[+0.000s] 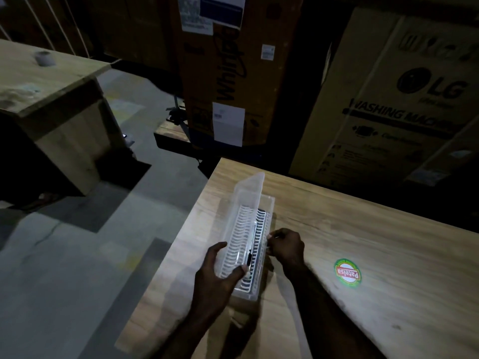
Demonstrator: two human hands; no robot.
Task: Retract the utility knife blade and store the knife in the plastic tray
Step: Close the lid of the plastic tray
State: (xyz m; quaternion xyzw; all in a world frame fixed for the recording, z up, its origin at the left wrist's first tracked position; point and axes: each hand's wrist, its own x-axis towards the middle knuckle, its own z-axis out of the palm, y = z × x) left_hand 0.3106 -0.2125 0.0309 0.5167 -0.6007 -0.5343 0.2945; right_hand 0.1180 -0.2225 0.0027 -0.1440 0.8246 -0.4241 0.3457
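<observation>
A clear ribbed tray (pixel 269 203) lies lengthwise on a wooden table (pixel 363 242), its lid (pixel 250 189) standing up along the left side. A slim knife (pixel 251 251) lies inside. The left hand (pixel 216 277) grips the tray's near left edge, thumb over the rim; the right hand (pixel 286 246) pinches its right wall. A round sticker (pixel 347 273) sits to the right. Cardboard boxes (pixel 404 99) stand beyond.

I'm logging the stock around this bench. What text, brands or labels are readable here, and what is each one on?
"LG" and "WASHING MAC...", cut off: right cardboard box.
"Whirlpool" in script, running vertically, partly dark: middle cardboard box.
"Patelsa", upside down: round green and red sticker on the table.
White paper labels on the middle box: too small and blurred to read.
</observation>
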